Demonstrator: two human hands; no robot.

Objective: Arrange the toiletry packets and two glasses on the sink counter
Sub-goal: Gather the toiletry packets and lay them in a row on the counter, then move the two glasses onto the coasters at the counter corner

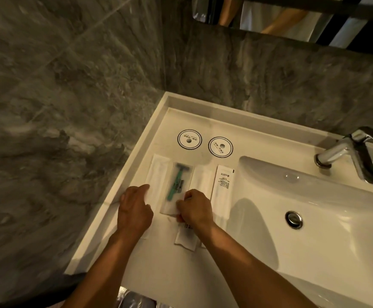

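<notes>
Several toiletry packets lie side by side on the white sink counter [136, 258]. A clear razor packet [177, 185] with a green razor lies over a white packet [157, 174] at the left. Another white packet [201, 181] and a printed white packet [223, 185] lie to its right. A small printed packet [185, 237] sticks out under my right wrist. My left hand [134, 210] presses its fingers on the leftmost packet's near end. My right hand [194, 207] pinches the razor packet's near edge. No glasses are in view; two round paper coasters [189, 139] [220, 147] sit behind the packets.
The basin [314, 218] with its drain [294, 219] lies to the right, with a chrome tap [347, 152] behind it. Grey stone walls [70, 85] close off the counter's left and back. A raised rim [105, 196] runs along the counter's left edge.
</notes>
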